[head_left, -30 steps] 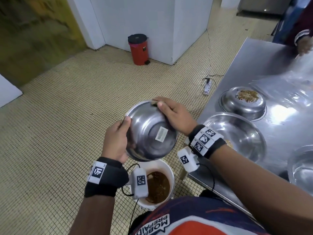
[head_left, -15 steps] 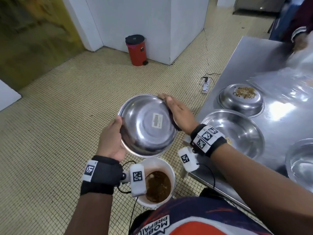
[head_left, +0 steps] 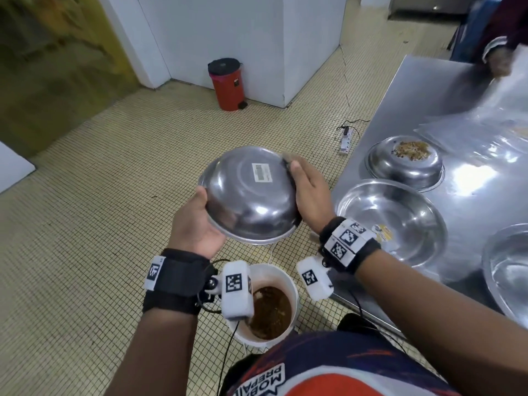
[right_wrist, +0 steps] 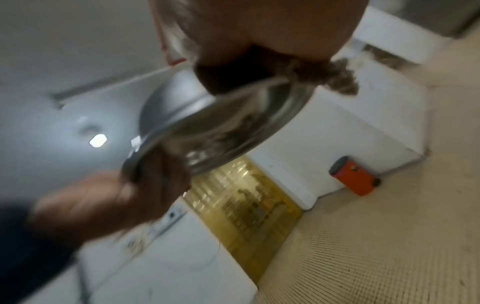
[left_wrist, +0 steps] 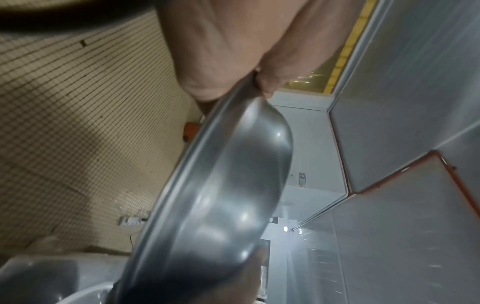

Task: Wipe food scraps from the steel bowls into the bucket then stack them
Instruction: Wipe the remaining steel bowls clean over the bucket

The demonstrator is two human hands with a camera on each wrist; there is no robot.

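Note:
I hold a steel bowl bottom-up and tilted, a barcode sticker on its base, above the white bucket of brown slop on the floor. My left hand grips the bowl's left rim, thumb on the outside; the same bowl fills the left wrist view. My right hand lies along the right rim with its thumb outside and its fingers hidden behind the bowl. It holds a brownish fuzzy wad at the rim of the bowl. I cannot tell whether the wad is cloth or scraps.
A steel table runs along the right, bearing an upturned bowl with scraps on top, an upright bowl and another at the edge. Another person's hand is at its far end. A red pedal bin and power strip are on the tiled floor.
The bowl has turned so its base faces up more. My right hand has slid from the top rim round to the right rim. The left hand kept its grip.

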